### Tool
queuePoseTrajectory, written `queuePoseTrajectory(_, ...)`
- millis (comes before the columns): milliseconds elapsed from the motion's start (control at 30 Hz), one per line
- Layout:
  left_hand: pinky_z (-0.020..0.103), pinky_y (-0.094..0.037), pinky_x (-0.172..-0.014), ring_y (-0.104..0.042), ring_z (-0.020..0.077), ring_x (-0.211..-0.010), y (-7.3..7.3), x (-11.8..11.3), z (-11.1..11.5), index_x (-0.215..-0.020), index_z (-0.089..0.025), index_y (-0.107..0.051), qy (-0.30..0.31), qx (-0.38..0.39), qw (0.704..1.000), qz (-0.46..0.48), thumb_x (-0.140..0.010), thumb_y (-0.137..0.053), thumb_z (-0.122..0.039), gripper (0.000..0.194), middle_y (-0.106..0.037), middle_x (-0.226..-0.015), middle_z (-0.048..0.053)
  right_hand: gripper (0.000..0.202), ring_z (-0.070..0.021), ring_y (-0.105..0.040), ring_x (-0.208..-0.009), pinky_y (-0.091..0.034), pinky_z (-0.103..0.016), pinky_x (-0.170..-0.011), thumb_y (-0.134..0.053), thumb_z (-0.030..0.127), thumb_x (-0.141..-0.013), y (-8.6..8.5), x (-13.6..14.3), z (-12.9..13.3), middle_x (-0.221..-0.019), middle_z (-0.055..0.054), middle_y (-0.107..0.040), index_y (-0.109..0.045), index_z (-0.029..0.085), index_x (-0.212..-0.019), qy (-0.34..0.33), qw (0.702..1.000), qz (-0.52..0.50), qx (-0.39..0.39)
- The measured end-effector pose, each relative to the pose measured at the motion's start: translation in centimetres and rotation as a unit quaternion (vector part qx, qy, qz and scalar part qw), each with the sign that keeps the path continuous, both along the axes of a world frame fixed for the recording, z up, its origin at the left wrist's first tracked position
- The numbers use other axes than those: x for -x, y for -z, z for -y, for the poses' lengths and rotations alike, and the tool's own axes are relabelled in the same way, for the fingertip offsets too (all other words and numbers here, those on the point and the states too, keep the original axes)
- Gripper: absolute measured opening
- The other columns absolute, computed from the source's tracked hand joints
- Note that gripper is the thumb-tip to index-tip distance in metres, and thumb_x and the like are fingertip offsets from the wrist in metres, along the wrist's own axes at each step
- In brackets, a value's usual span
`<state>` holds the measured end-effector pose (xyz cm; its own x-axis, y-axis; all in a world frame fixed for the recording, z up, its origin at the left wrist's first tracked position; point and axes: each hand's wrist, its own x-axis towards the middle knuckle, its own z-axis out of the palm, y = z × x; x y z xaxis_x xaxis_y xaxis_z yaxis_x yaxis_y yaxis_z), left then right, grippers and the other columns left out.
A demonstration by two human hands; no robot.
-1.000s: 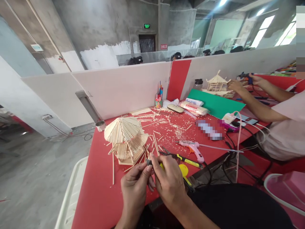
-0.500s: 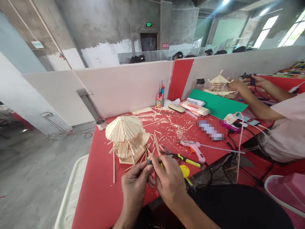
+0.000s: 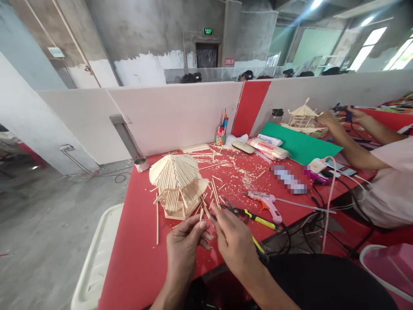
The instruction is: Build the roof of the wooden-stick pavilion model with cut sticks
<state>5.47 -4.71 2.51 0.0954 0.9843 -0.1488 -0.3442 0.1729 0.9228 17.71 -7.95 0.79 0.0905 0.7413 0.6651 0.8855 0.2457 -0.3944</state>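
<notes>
My left hand (image 3: 185,241) pinches a short wooden stick piece (image 3: 201,214) upright between thumb and forefinger. Just right of it is my right hand (image 3: 234,237), its fingers closed around a tool with yellow handles (image 3: 258,245), mostly hidden by the hand. Beyond my left hand stands a pavilion model of wooden sticks (image 3: 176,185) with a pointed roof. Loose sticks (image 3: 215,191) lie beside the model. Pliers with black and yellow handles (image 3: 258,216) and a pink glue gun (image 3: 266,202) rest to the right.
Wood scraps (image 3: 247,178) litter the red table (image 3: 129,258). Behind are a pen cup (image 3: 220,138), bagged sticks (image 3: 269,148) and a green board (image 3: 300,144). A small tin (image 3: 141,164) stands at the left edge. At right, another person's hands (image 3: 327,118) work beside a second model.
The dark tool jaws have moved away from my left fingertips, and the stick piece now shows there. My right hand has shifted slightly right and down. The whole view has shifted a little.
</notes>
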Motion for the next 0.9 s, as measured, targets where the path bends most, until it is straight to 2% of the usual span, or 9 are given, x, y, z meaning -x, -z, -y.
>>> queuePoseTrajectory(67, 0.021, -0.048, -0.035, -0.061, 0.0136, -0.045, -0.2, 0.2, 0.1, -0.072, -0.013, -0.071, -0.001, 0.008, 1.000, -0.002, -0.057, -0.083, -0.036, 0.030, -0.068, -0.059, 0.003, 0.033, -0.0185, -0.067, -0.079, -0.048, -0.027, -0.064, -0.037, 0.026, -0.098, 0.3, -0.5, -0.2, -0.092, -0.008, -0.071, -0.053, 0.017, -0.125, 0.005, 0.995, -0.048, 0.089)
queuePoseTrajectory(167, 0.018, -0.043, -0.034, -0.056, 0.0100, -0.043, -0.6, 0.5, 0.4, -0.072, -0.013, -0.071, 0.013, 0.018, 1.000, 0.003, -0.062, -0.080, -0.040, 0.030, -0.067, -0.064, 0.003, 0.022, -0.0183, -0.066, -0.063, -0.042, -0.025, -0.052, -0.044, 0.024, -0.095, 1.3, -1.0, -1.2, -0.071, -0.002, -0.070, -0.064, 0.021, -0.105, 0.035, 0.977, -0.009, 0.210)
queuePoseTrajectory(267, 0.016, -0.039, -0.036, -0.050, 0.0066, -0.044, -0.8, 0.8, 0.5, -0.073, -0.012, -0.073, 0.012, 0.031, 0.999, 0.027, -0.062, -0.081, -0.040, 0.032, -0.062, -0.059, 0.001, 0.015, -0.0189, -0.064, -0.058, -0.039, -0.025, -0.050, -0.052, 0.020, -0.089, 2.7, -0.9, -3.0, -0.063, -0.003, -0.067, -0.067, 0.020, -0.089, 0.055, 0.972, 0.040, 0.225)
queuePoseTrajectory(400, 0.013, -0.029, -0.036, -0.042, 0.0039, -0.045, -0.8, 1.3, 0.0, -0.076, -0.011, -0.074, 0.004, 0.096, 0.992, 0.081, -0.055, -0.085, -0.039, 0.036, -0.054, -0.053, -0.002, 0.023, -0.0246, -0.065, -0.087, -0.047, -0.033, -0.071, -0.051, 0.021, -0.091, 3.8, -1.0, -4.6, -0.093, -0.014, -0.069, -0.063, 0.012, -0.109, 0.086, 0.980, 0.044, 0.176)
queuePoseTrajectory(500, 0.013, -0.026, -0.036, -0.041, 0.0038, -0.044, -0.8, 1.5, -0.4, -0.078, -0.011, -0.074, 0.010, 0.127, 0.986, 0.105, -0.054, -0.086, -0.038, 0.039, -0.053, -0.052, -0.002, 0.022, -0.0220, -0.062, -0.091, -0.047, -0.035, -0.080, -0.048, 0.021, -0.093, 2.7, -0.8, -3.7, -0.097, -0.012, -0.068, -0.064, 0.014, -0.106, 0.059, 0.997, -0.004, 0.053)
queuePoseTrajectory(567, 0.013, -0.024, -0.036, -0.039, 0.0035, -0.043, -0.8, 1.5, -0.5, -0.079, -0.010, -0.074, 0.016, 0.140, 0.982, 0.123, -0.054, -0.086, -0.037, 0.038, -0.051, -0.048, -0.003, 0.015, -0.0170, -0.062, -0.085, -0.048, -0.030, -0.079, -0.053, 0.019, -0.091, 1.3, -0.3, -2.5, -0.090, -0.007, -0.068, -0.065, 0.017, -0.100, -0.030, 0.997, -0.053, -0.053)
queuePoseTrajectory(633, 0.013, -0.022, -0.035, -0.038, 0.0024, -0.041, -0.8, 1.4, -0.7, -0.080, -0.010, -0.073, 0.021, 0.161, 0.974, 0.157, -0.053, -0.087, -0.035, 0.038, -0.051, -0.049, -0.004, 0.018, -0.0161, -0.060, -0.083, -0.049, -0.029, -0.076, -0.061, 0.017, -0.086, 0.0, 0.4, -1.4, -0.090, -0.007, -0.066, -0.064, 0.017, -0.104, -0.110, 0.988, -0.057, -0.088)
queuePoseTrajectory(733, 0.012, -0.019, -0.034, -0.034, 0.0001, -0.038, -0.7, 1.4, -1.1, -0.080, -0.010, -0.072, 0.031, 0.203, 0.956, 0.208, -0.052, -0.087, -0.031, 0.038, -0.052, -0.052, -0.005, 0.028, -0.0160, -0.058, -0.078, -0.049, -0.030, -0.069, -0.066, 0.012, -0.081, -1.0, 1.4, -0.8, -0.087, -0.007, -0.066, -0.063, 0.017, -0.109, -0.129, 0.984, -0.025, -0.117)
queuePoseTrajectory(900, 0.012, -0.017, -0.032, -0.031, -0.0002, -0.035, -0.9, 1.6, -1.6, -0.077, -0.011, -0.070, 0.052, 0.220, 0.944, 0.240, -0.051, -0.087, -0.030, 0.037, -0.049, -0.046, -0.007, 0.030, -0.0152, -0.058, -0.073, -0.049, -0.029, -0.066, -0.064, 0.004, -0.080, -1.1, 2.4, -1.9, -0.081, -0.006, -0.067, -0.066, 0.016, -0.108, -0.112, 0.981, 0.017, -0.157)
